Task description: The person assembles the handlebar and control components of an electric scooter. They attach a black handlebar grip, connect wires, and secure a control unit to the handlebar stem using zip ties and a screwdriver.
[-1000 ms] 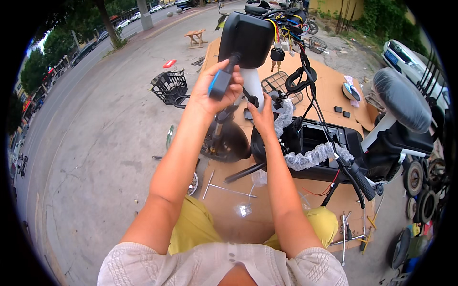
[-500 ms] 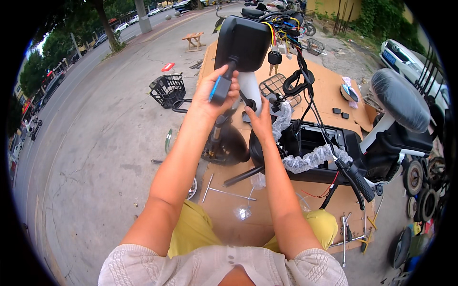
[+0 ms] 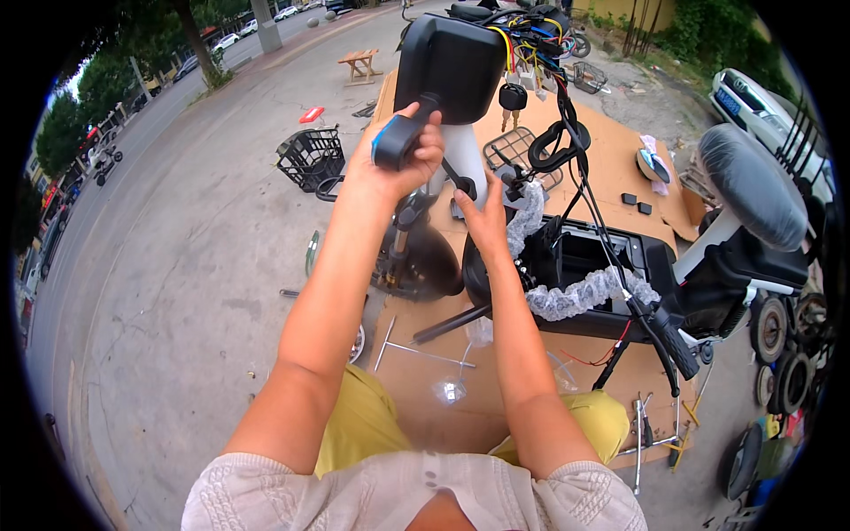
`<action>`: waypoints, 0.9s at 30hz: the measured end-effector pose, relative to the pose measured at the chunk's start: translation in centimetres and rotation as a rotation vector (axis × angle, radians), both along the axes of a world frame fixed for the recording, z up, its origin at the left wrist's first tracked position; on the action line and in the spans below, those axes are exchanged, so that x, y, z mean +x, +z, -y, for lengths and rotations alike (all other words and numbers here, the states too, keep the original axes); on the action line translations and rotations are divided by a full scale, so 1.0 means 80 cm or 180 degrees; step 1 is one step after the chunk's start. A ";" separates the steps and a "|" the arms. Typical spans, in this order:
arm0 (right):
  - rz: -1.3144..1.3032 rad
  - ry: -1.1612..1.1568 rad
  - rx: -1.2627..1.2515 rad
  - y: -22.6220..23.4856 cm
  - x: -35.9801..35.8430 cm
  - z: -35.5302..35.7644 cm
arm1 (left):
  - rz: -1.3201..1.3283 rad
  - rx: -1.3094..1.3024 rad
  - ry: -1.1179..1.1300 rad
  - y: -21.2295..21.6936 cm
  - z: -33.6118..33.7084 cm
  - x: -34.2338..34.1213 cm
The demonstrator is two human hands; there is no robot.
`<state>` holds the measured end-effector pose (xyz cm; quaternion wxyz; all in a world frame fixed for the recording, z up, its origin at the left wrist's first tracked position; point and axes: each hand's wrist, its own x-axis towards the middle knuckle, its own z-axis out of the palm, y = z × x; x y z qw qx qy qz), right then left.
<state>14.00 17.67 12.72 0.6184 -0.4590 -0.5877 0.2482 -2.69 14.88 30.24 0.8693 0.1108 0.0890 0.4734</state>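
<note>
My left hand (image 3: 403, 159) is closed round a black power tool (image 3: 396, 144) with a blue edge. Its narrow end meets the lower edge of a black rounded box-shaped part (image 3: 452, 71) on the electric scooter's front. My right hand (image 3: 485, 219) is closed at the lower end of the white tube (image 3: 457, 157), thumb on the near side by a round black fitting; its other fingers are partly hidden. A key set (image 3: 511, 102) dangles beside the box among loose coloured wires (image 3: 536, 44). Black cables (image 3: 575, 168) run down from there.
Right of my arms lies the black scooter body (image 3: 584, 323) with bubble-wrapped tubing (image 3: 575, 299) and a plastic-covered seat (image 3: 753, 186). Cardboard (image 3: 425, 398) under it carries a T-handle wrench (image 3: 429, 356) and other tools. A black basket (image 3: 310, 159) stands to the left; old tyres (image 3: 791, 382) lie far right.
The power tool has tilted, its held end swinging up and left in my left hand. My right hand stays at the tube. The whole view has shifted slightly.
</note>
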 end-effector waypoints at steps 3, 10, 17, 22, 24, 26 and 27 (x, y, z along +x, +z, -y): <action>-0.0005 0.0004 0.0063 -0.003 0.000 -0.003 | 0.0077 -0.0037 -0.0025 -0.001 -0.002 0.000; 0.0089 -0.0098 0.0112 -0.003 0.000 -0.003 | -0.0346 0.0155 0.0337 0.003 0.003 0.009; 0.0004 -0.0066 0.0113 -0.002 -0.003 -0.001 | -0.0742 0.0149 0.0386 0.007 0.005 0.005; -0.0013 -0.0117 0.0149 0.002 -0.003 0.001 | -0.0362 0.0265 -0.0003 -0.003 0.002 -0.001; -0.0001 -0.0147 0.0164 0.002 -0.003 0.002 | -0.0114 0.0377 -0.0128 -0.011 0.006 0.003; -0.0015 -0.0155 0.0110 0.002 -0.002 0.004 | 0.0064 0.0549 -0.0208 -0.019 0.009 0.009; -0.0015 -0.0153 0.0109 0.004 -0.003 0.006 | 0.0118 0.0557 -0.0229 -0.020 0.009 0.009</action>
